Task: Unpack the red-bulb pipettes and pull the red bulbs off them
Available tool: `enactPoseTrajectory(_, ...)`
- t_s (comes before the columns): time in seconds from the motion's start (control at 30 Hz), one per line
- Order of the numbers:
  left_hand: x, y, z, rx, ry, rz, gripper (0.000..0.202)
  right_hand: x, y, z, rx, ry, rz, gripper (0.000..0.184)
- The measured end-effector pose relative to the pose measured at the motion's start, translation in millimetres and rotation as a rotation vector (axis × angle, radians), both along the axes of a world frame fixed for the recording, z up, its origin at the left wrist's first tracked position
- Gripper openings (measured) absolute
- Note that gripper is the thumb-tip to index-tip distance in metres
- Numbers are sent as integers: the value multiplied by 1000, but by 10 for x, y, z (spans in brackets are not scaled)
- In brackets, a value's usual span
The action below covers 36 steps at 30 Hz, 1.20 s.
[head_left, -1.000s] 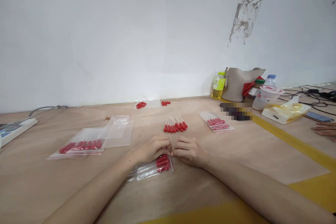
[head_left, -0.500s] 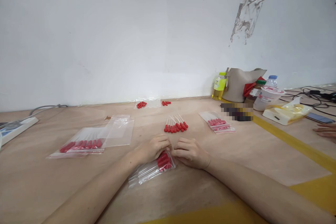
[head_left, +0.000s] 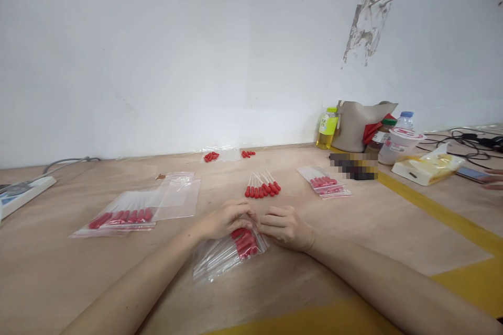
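Note:
A clear zip bag (head_left: 214, 264) with several red-tipped white sticks lies tilted on the table in front of me. My left hand (head_left: 231, 220) is closed on its upper edge, near the red tips (head_left: 245, 245). Pinched at the bag's right corner, my right hand (head_left: 286, 227) faces the left one, with its fingertips partly hidden. Just beyond both hands, loose red-tipped sticks (head_left: 264, 188) lie fanned out, tips toward me. Filled zip bags (head_left: 121, 214) rest at the left, beside a flat zip bag without sticks (head_left: 178, 199).
Another filled bag (head_left: 324, 182) lies at right. Small red pieces (head_left: 211, 156) sit on plastic by the wall. A yellow-green bottle (head_left: 327, 128), a grey bag (head_left: 356, 125), a lidded cup (head_left: 398, 146) and a tissue pack (head_left: 426, 167) stand back right. A power strip (head_left: 29, 196) lies left. Another person's hand (head_left: 493, 179) is far right.
The zip bag has shifted slightly toward me and its red tips show more. My left fingers have lifted and parted a little. At far right the other person's hand has moved back, near the phone.

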State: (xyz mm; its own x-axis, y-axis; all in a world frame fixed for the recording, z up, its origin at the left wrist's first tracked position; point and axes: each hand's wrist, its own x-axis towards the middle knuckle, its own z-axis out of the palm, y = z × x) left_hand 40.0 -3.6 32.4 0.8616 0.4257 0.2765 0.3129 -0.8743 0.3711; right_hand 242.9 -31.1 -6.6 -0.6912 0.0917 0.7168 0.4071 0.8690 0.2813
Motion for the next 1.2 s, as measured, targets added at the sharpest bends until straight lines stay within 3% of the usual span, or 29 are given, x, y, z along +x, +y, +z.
enactPoseTrajectory(0.17,-22,-2,15,-63,21,51,11,22,2,-8,23,-3,15,12)
enactPoseTrajectory(0.4,-7,-10,-43,137,-20,-11,20,-19,-11,6,-120,91,-2,8)
enactPoseTrajectory(0.67,-28,-1,-73,221,-86,-20,24,-33,6,-35,-287,243,-16,4)
enactPoseTrajectory(0.97,-28,22,-136,401,-216,-3,21,-65,-31,-28,-397,353,34,17)
enactPoseTrajectory(1.2,13,2,-134,509,-240,-94,19,-73,-30,-33,-507,380,112,8)
